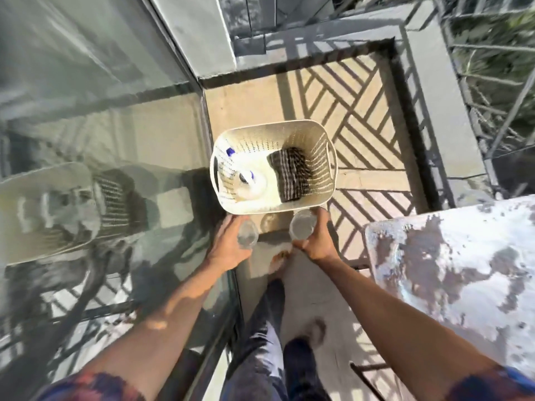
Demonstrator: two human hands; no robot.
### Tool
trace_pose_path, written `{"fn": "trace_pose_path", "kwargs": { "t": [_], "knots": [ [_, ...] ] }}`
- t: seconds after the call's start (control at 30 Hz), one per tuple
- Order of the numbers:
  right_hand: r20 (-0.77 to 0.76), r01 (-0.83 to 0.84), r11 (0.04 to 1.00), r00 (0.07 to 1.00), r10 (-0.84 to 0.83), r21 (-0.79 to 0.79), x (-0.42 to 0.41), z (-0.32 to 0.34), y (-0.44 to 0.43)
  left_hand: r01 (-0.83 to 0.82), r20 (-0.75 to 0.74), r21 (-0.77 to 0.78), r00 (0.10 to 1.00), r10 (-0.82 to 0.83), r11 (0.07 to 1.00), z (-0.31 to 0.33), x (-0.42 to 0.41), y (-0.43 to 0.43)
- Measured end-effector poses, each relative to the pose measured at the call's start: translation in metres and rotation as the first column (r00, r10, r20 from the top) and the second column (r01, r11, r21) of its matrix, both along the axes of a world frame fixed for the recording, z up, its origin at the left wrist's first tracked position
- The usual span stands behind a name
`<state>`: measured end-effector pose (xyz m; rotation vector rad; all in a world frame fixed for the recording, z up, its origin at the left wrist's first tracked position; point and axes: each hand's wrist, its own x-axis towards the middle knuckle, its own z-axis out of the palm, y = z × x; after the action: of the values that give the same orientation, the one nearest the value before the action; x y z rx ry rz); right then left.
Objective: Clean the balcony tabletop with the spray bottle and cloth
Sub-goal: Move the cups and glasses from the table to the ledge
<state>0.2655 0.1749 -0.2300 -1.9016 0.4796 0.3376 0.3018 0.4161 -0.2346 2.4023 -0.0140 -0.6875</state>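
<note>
A white plastic spray bottle with blue trim (254, 186) lies in a cream perforated basket (315, 140), touching a dark striped cloth (289, 175). The white, dark-blotched bench top (463, 270) stands to the right.

cloth (289, 175) in basket (254, 208) on the floor (240, 105), tabletop (451, 270) to its right

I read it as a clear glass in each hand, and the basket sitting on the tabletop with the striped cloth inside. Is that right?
Not quite: the head view shows the basket on the balcony floor, left of the tabletop, not on it. The left hand and right hand do each hold a clear glass, and the striped cloth lies inside the basket.
</note>
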Motion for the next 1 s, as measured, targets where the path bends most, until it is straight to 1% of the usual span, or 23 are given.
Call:
{"fn": "trace_pose_path", "kwargs": {
  "t": [0.07,0.13,0.23,0.43,0.53,0.7,0.77,0.87,1.0],
  "knots": [
    [0.040,0.031,0.999,0.999,-0.030,-0.036,0.006,-0.005,-0.001,0.042,0.029,-0.012,0.999,-0.041,0.999,-0.001,0.004,0.001],
    [0.066,0.064,0.994,0.996,-0.058,-0.090,0.013,-0.009,-0.002,0.054,0.018,-0.001,0.998,-0.054,0.999,-0.002,0.010,-0.001],
    [0.050,0.099,0.983,0.994,-0.092,-0.153,0.024,-0.014,-0.001,0.038,0.016,-0.022,0.999,-0.037,0.999,-0.003,0.018,-0.005],
    [0.010,0.064,0.976,0.998,-0.063,-0.207,0.038,-0.020,0.009,0.030,0.025,0.001,0.999,-0.030,1.000,-0.007,0.038,-0.002],
    [-0.001,0.052,0.969,0.999,-0.054,-0.242,0.040,-0.023,0.012,0.073,0.033,0.005,0.997,-0.073,0.997,-0.010,0.046,0.003],
    [-0.053,-0.019,0.946,0.999,0.002,-0.324,0.052,-0.022,0.014,0.119,0.038,-0.006,0.992,-0.119,0.993,-0.013,0.058,0.012],
    [-0.061,-0.018,0.943,0.998,-0.002,-0.332,0.058,-0.021,0.014,0.112,0.036,-0.006,0.993,-0.112,0.994,-0.013,0.059,0.009],
    [-0.050,0.024,0.943,0.998,-0.042,-0.332,0.058,-0.018,0.017,0.104,0.096,-0.012,0.990,-0.102,0.995,-0.013,0.055,0.003],
    [0.013,0.047,0.957,0.999,-0.045,-0.288,0.050,-0.017,0.033,0.026,0.148,-0.057,0.989,-0.018,0.998,-0.013,0.043,0.001]
  ]
}}
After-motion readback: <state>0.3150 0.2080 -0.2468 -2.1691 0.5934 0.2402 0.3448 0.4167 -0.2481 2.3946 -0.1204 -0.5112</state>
